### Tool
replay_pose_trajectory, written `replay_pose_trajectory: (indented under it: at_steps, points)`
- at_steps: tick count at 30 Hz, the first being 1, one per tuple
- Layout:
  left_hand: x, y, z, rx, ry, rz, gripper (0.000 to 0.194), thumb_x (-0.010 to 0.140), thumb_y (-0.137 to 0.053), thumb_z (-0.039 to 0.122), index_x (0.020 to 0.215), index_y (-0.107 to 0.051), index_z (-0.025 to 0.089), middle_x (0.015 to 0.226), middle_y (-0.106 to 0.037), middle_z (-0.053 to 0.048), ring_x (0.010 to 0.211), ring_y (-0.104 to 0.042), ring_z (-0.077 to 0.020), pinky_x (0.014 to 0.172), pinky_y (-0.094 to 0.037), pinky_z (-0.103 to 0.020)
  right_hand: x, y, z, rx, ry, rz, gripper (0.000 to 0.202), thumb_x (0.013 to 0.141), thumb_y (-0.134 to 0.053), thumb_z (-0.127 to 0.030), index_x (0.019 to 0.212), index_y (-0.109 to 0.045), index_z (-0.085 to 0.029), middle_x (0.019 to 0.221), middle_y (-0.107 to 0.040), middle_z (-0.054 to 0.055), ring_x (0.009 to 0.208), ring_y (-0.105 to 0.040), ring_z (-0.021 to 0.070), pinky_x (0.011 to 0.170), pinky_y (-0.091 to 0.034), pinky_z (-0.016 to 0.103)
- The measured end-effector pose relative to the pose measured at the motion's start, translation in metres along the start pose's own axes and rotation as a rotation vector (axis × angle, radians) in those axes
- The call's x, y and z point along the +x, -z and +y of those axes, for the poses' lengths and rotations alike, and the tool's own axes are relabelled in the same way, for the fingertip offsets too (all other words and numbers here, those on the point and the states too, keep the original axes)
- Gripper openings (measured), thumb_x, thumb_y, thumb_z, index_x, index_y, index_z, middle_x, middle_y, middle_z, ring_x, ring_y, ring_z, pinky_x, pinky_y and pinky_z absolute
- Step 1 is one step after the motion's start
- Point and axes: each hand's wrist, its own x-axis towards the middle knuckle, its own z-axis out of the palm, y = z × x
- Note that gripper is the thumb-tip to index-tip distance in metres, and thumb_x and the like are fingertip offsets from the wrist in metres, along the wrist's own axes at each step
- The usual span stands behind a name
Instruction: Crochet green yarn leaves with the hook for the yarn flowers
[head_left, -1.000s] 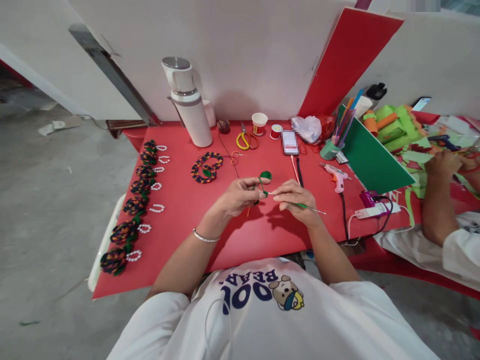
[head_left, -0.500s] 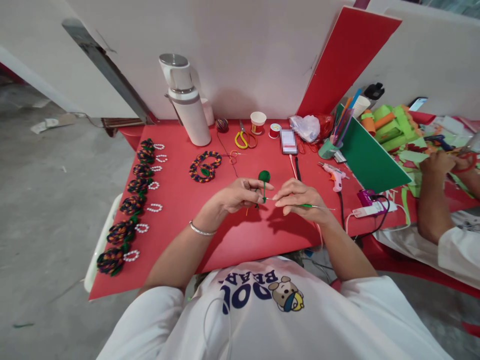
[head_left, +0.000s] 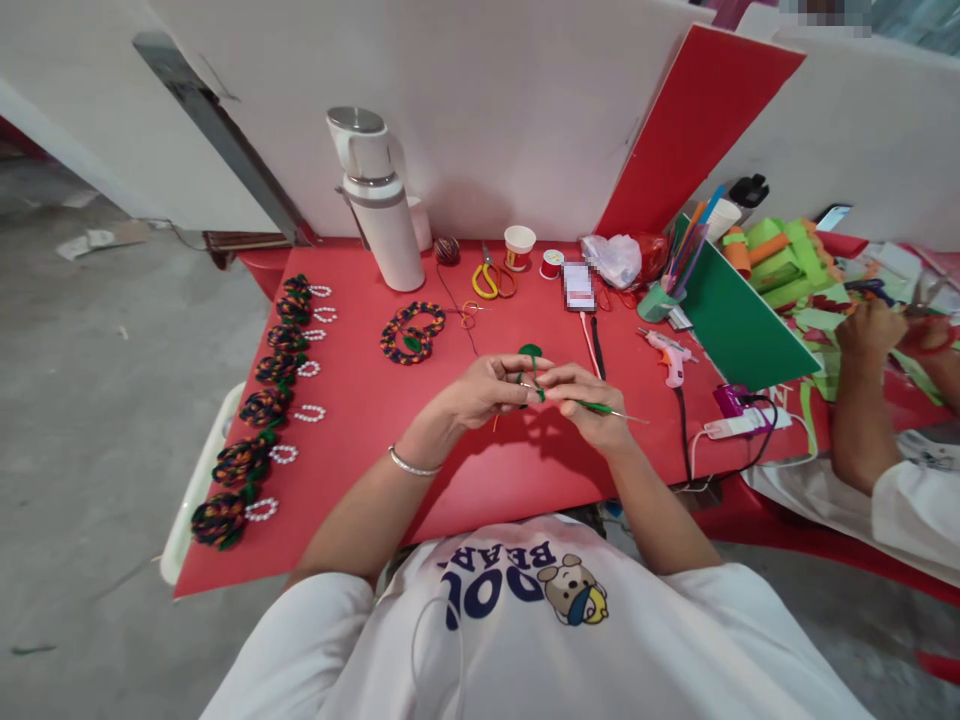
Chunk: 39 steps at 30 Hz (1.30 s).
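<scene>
Green yarn (head_left: 541, 395) pinched in left hand (head_left: 484, 388) above red table (head_left: 360, 450), near middle; right hand (head_left: 602, 430) grips green-handled hook (head_left: 598, 408). Slack tension could let yarn slip off the hook tip.

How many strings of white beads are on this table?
7 bead strings, in one column down the left side of the table, far end to near corner, each just right of a dark yarn coil; none looks hidden.

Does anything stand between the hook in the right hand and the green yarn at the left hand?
Nothing visible does. The right hand holds the hook with its front end at the green yarn, which the left hand pinches.
</scene>
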Motion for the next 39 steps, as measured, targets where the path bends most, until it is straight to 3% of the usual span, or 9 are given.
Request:
replay_pose_trajectory:
  at_steps: [4,10,15,18,21,24,30,39]
  points:
    - [-0.001,-0.004,-0.003,0.069,-0.126,0.186,0.055,0.055,-0.093,0.018,0.107,-0.078,0.011,0.068,-0.068,0.000,0.055,-0.054,-0.0068,0.050,-0.037,-0.018,-0.004,-0.012,0.002,-0.178,0.051,0.119,0.020,0.097,-0.065,-0.042,0.109,-0.080,-0.035,0.107,-0.078,0.004,0.101,-0.070,0.0219,0.092,-0.058,0.044]
    - [-0.002,-0.008,-0.001,0.113,-0.216,0.269,0.055,0.054,-0.094,0.020,0.104,-0.077,0.008,0.068,-0.073,-0.003,0.063,-0.065,-0.0120,0.063,-0.050,-0.022,-0.001,-0.008,0.002,-0.397,0.150,0.108,0.019,0.096,-0.069,-0.032,0.112,-0.078,-0.033,0.106,-0.078,0.005,0.096,-0.069,0.0218,0.086,-0.058,0.042]
    - [0.006,-0.017,-0.009,0.019,-0.212,0.279,0.057,0.054,-0.094,0.023,0.106,-0.076,0.009,0.061,-0.067,0.001,0.052,-0.057,-0.0080,0.051,-0.041,-0.019,-0.007,-0.030,0.011,-0.617,0.186,0.381,0.019,0.093,-0.072,-0.033,0.111,-0.078,-0.036,0.112,-0.077,0.007,0.102,-0.067,0.0241,0.091,-0.057,0.044]
    - [0.005,-0.014,-0.006,-0.020,-0.125,0.206,0.061,0.052,-0.096,0.025,0.108,-0.077,0.009,0.059,-0.064,0.002,0.045,-0.046,-0.0041,0.044,-0.028,-0.018,-0.007,-0.038,0.017,-0.397,0.116,0.473,0.021,0.096,-0.065,-0.046,0.105,-0.079,-0.034,0.107,-0.076,0.006,0.101,-0.068,0.0246,0.094,-0.057,0.048]
    - [-0.001,-0.004,0.006,0.030,-0.075,0.149,0.060,0.052,-0.096,0.023,0.108,-0.078,0.010,0.071,-0.072,-0.004,0.053,-0.055,-0.0071,0.047,-0.032,-0.019,-0.001,-0.029,0.019,-0.059,0.034,0.349,0.032,0.095,-0.062,-0.057,0.098,-0.079,-0.030,0.098,-0.077,0.006,0.097,-0.071,0.0238,0.089,-0.059,0.045]
    - [-0.007,0.004,0.017,0.114,-0.049,0.122,0.054,0.053,-0.095,0.019,0.104,-0.079,0.010,0.072,-0.073,-0.004,0.059,-0.060,-0.0098,0.052,-0.040,-0.020,0.006,-0.008,0.018,0.113,-0.022,0.146,0.028,0.095,-0.064,-0.053,0.095,-0.079,-0.030,0.097,-0.078,0.005,0.097,-0.072,0.0222,0.091,-0.059,0.044]
    - [-0.005,0.006,0.017,0.243,-0.059,0.146,0.051,0.057,-0.090,0.019,0.106,-0.079,0.008,0.070,-0.071,-0.003,0.059,-0.057,-0.0088,0.057,-0.042,-0.021,0.018,0.022,0.009,0.182,-0.058,-0.089,0.018,0.097,-0.066,-0.038,0.100,-0.082,-0.029,0.100,-0.080,0.005,0.096,-0.073,0.0210,0.093,-0.057,0.042]
    - [-0.005,0.005,0.018,0.306,-0.102,0.186,0.049,0.059,-0.083,0.019,0.107,-0.078,0.007,0.066,-0.066,0.000,0.056,-0.050,-0.0074,0.055,-0.038,-0.023,0.024,0.033,0.003,0.138,-0.117,-0.202,0.017,0.098,-0.066,-0.034,0.099,-0.081,-0.026,0.105,-0.081,0.008,0.102,-0.074,0.0225,0.098,-0.057,0.043]
